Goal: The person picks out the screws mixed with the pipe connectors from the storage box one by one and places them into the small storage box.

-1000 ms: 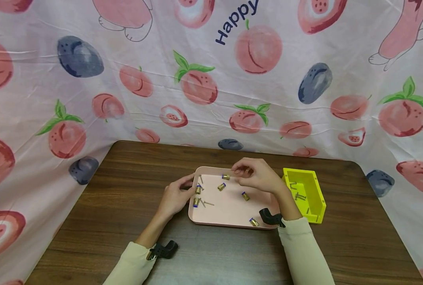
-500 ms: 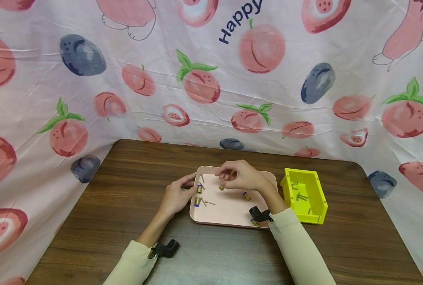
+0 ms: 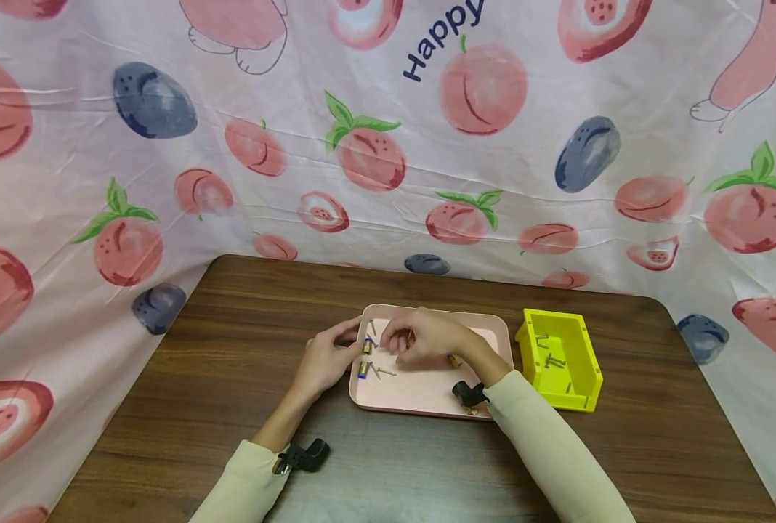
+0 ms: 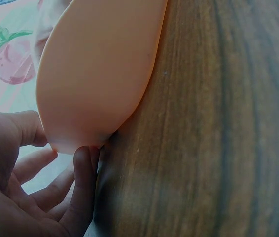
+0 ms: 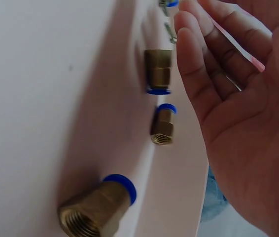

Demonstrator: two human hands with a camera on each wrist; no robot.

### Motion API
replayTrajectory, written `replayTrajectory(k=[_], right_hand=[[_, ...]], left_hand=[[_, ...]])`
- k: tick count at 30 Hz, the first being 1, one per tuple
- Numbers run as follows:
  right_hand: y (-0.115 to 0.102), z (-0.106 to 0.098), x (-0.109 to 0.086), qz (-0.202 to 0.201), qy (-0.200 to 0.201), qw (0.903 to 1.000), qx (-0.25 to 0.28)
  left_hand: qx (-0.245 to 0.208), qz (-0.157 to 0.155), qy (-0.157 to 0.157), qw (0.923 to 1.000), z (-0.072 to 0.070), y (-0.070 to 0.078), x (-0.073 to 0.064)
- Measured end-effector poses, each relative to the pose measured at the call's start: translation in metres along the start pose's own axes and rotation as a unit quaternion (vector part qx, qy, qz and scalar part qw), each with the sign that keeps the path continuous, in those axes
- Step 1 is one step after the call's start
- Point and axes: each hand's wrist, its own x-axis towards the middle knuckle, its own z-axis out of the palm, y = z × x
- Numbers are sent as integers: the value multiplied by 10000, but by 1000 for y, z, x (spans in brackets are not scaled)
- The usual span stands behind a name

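My left hand (image 3: 322, 361) holds the pink tray (image 3: 410, 396) by its left end. In the left wrist view the thumb and fingertips pinch the tray's edge. Over the tray's left half hovers my right hand (image 3: 427, 338), its fingers loosely bent with nothing seen between them. Below it in the right wrist view lie several brass push-in fittings (image 5: 100, 210) with blue rings. At the tray's left end are two more brass fittings (image 3: 363, 370) and several small screws (image 3: 386, 373). The right hand and forearm cover part of the tray.
A yellow bin (image 3: 584, 356) stands right of the tray, with several screws (image 3: 554, 362) in it. Both rest on a dark wooden table (image 3: 251, 305). A fruit-print cloth (image 3: 362, 65) hangs behind and at the sides.
My right hand has moved left and down over the tray, from its back right towards the screws and fittings at the left end. The left hand stays on the tray's edge.
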Motion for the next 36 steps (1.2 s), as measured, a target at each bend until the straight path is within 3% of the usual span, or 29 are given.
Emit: replayTrajectory(k=[6, 12, 18, 22, 25, 29, 36], right_hand=[[-2, 5, 6, 63, -301, 9995, -83], [-7, 7, 10, 29, -360, 9975, -613], [-8, 11, 13, 69, -500, 9970, -590], [-8, 14, 16, 181, -501, 9955, -780], [-8, 17, 17, 297, -471, 9926, -1077], [-9, 17, 18, 351, -435, 9903, -1270], [-11, 16, 16, 359, -301, 9907, -1280]], left_hand=[[39, -198, -54, 9998, 8, -43, 19], [-36, -76, -46, 10000, 12, -59, 26], [-34, -226, -70, 9997, 10, -53, 23], [98, -192, 3, 9998, 3, -12, 6], [111, 25, 37, 9999, -1, 3, -2], [79, 291, 81, 9995, 3, -18, 7], [-24, 257, 96, 9996, 3, -16, 6]])
